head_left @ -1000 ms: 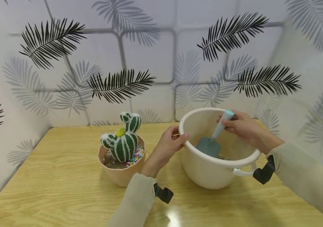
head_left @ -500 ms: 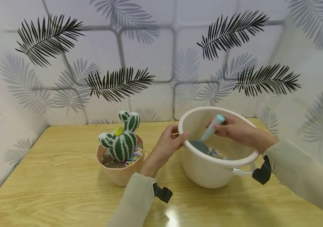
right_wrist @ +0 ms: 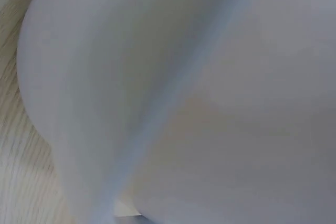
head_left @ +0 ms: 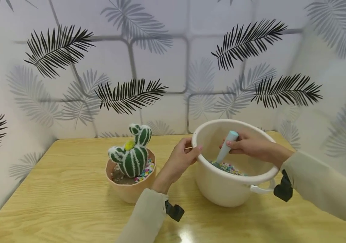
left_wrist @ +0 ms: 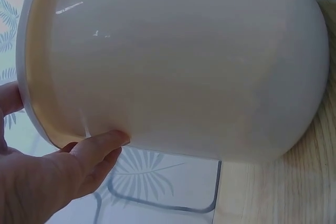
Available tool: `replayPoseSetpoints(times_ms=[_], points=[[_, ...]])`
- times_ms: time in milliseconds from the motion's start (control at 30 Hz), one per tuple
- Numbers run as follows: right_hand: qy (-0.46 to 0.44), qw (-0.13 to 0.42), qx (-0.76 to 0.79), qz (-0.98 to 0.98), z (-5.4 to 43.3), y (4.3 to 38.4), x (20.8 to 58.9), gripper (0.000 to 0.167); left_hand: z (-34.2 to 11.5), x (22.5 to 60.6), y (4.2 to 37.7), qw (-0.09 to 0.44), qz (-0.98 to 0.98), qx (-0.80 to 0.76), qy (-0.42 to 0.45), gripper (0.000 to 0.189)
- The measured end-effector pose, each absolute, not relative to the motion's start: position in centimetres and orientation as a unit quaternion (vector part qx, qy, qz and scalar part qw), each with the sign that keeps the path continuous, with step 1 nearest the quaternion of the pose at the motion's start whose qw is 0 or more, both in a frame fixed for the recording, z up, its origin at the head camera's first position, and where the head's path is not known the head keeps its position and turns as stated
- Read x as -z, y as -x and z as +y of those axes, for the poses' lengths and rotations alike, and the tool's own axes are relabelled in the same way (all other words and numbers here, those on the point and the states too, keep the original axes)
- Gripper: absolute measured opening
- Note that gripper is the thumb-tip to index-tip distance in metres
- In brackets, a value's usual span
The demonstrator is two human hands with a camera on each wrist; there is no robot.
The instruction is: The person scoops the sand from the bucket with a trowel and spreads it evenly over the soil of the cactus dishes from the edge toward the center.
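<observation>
A white bucket (head_left: 221, 190) stands on the table in the head view. My left hand (head_left: 176, 162) grips its left rim; the left wrist view shows the bucket's smooth outer wall (left_wrist: 184, 66), with the thumb and fingers of that hand (left_wrist: 63, 174) on either side of the rim. Inside the bucket, my right hand (head_left: 248, 147) holds a small shovel by its pale blue handle (head_left: 226, 146). The shovel's blade is mostly hidden among multicoloured pebbles (head_left: 231, 169) at the bottom. In the right wrist view, only the bucket's rim (right_wrist: 157, 114) shows close up, and the hand is out of sight.
Left of the bucket stands a peach-coloured pot (head_left: 128, 192) holding a green plush cactus (head_left: 134, 162) and some coloured pebbles (head_left: 146, 171). A white side handle (head_left: 261, 189) juts from the bucket's front right. Behind the wooden table (head_left: 54, 195) rises a leaf-patterned wall (head_left: 161, 64).
The shovel has swung left and gone down, its blade sinking into the pebbles. My right hand has moved left and lower with it. The left hand keeps its hold on the rim.
</observation>
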State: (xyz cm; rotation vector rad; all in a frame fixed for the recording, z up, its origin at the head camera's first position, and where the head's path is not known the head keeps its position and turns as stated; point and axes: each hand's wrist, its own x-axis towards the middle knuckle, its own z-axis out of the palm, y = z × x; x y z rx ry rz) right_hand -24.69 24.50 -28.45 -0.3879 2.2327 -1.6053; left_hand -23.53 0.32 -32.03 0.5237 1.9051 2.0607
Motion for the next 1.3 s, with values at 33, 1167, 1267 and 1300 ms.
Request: replayPoseSetpoints(times_ms=[33,1167,1267,1300], points=[[0.135,0.187,0.566,0.792,24.6,24.7,28.5,0.037,0.4,32.1,23.6,0.143,0.658,-0.716,-0.183,0.049],[0.160,0.215,0.557,0.786,25.6,25.4,29.9,0.035,0.0,32.7,23.0,0.128,0.675,-0.703,-0.185,0.050],[0.161,0.210,0.565,0.781,25.5,25.4,29.8,0.032,-0.1,32.4,23.0,0.129,0.676,-0.700,-0.190,0.051],[0.160,0.206,0.571,0.779,25.4,25.5,29.6,0.031,-0.2,32.4,23.1,0.128,0.674,-0.702,-0.191,0.051]])
